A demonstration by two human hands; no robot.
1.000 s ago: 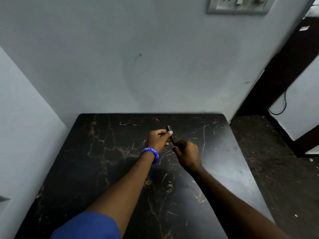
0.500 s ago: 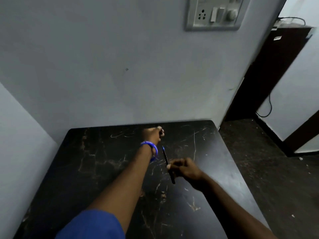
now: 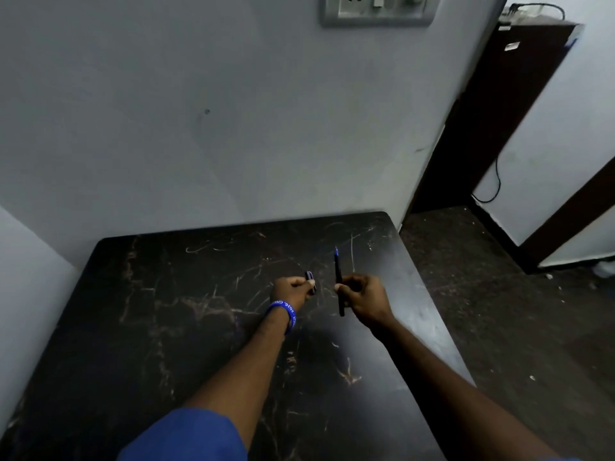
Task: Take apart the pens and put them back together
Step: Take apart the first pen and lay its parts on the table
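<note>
My right hand grips a slim dark pen body near its middle, holding it nearly upright with its blue tip pointing away from me. My left hand, with a blue wristband, is closed on a short dark pen cap whose end sticks out past the fingers. Cap and pen body are apart, a hand's width between them. Both hands hover over the middle of the black marbled table.
The table stands in a corner against pale walls, its right edge next to a dark floor. A switch and socket plate is on the wall above. A dark cabinet with a cable stands at the right.
The cap came off the pen: a second ago both hands held it together, then they separated. My left hand has come back from the far side toward the pen, and the right hand has risen.
</note>
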